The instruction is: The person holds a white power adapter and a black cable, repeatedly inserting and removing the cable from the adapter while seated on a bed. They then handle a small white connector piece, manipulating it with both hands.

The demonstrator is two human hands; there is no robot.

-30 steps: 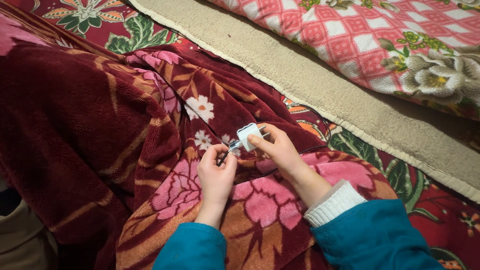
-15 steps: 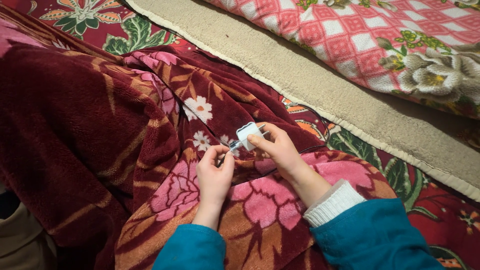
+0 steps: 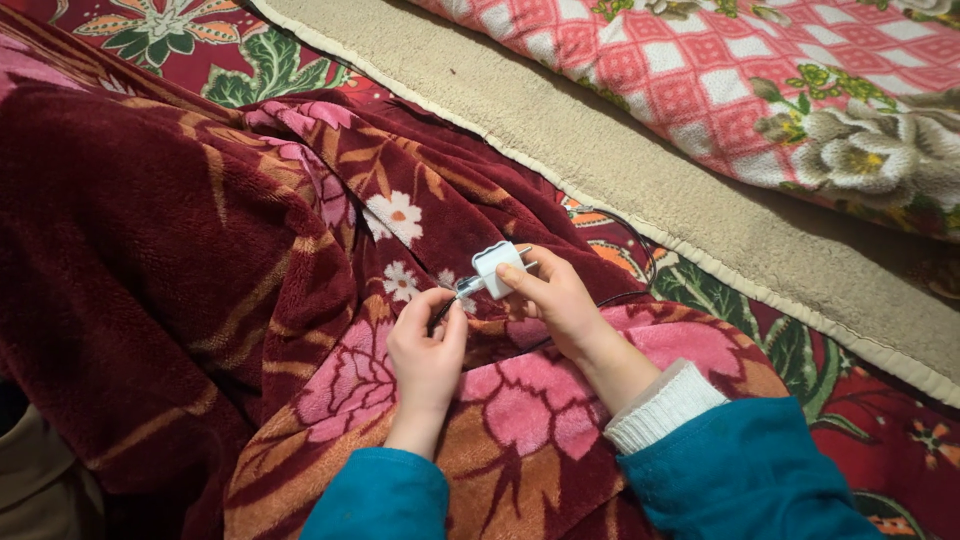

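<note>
My right hand [image 3: 560, 300] grips a small white plug-in charger block [image 3: 495, 265] between thumb and fingers, over a dark red floral blanket [image 3: 200, 230]. My left hand [image 3: 425, 345] pinches the metal plug end [image 3: 468, 287] of a thin dark cable, which touches the side of the charger. The cable [image 3: 620, 297] runs from behind my right hand and loops away to the right. Both arms wear teal sleeves; a white cuff shows at the right wrist.
The blanket lies in heaped folds across my lap and to the left. A beige mat edge [image 3: 640, 170] runs diagonally behind it. A pink checked floral quilt [image 3: 760, 70] lies at the upper right. Red patterned carpet [image 3: 880, 440] shows at the right.
</note>
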